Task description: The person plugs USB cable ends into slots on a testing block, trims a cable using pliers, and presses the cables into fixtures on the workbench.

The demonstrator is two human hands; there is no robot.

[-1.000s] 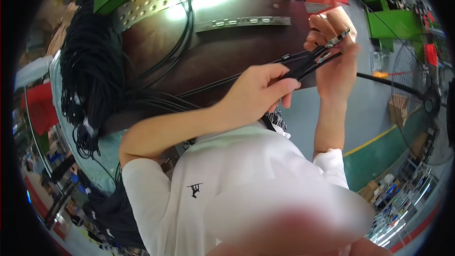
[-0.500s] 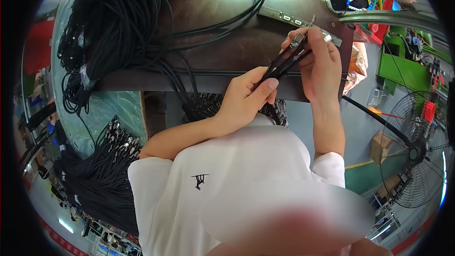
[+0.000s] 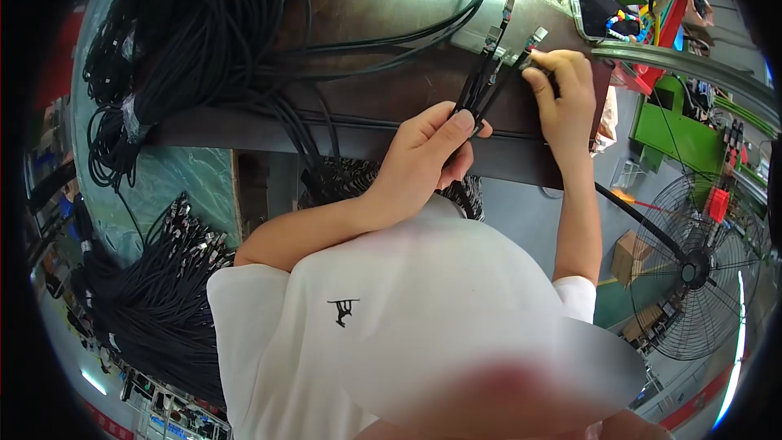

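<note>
My left hand [image 3: 432, 151] is closed around several black cables [image 3: 476, 90], whose ends fan out above the fist over the dark table. Small metal connectors tip these ends, one metal connector [image 3: 509, 6] standing highest. With thumb and index finger, my right hand [image 3: 564, 90] pinches one cable just under its connector [image 3: 538, 36], to the right of the others. Behind the connectors lies a metal fixture strip [image 3: 472, 41] with slots, partly covered by them.
A large heap of black cables [image 3: 195, 24] covers the table's left side. Another cable bundle [image 3: 155, 293] hangs lower left. Loose cables cross the dark tabletop [image 3: 358, 0]. A phone-like black device [image 3: 599, 12] with a beaded bracelet [image 3: 626, 26] lies back right. A fan [image 3: 694, 269] stands right.
My right hand has moved slightly right and down, drawing one cable end apart from the others. The connectors have spread and show more clearly. My left hand keeps its hold; the view has shifted slightly.
</note>
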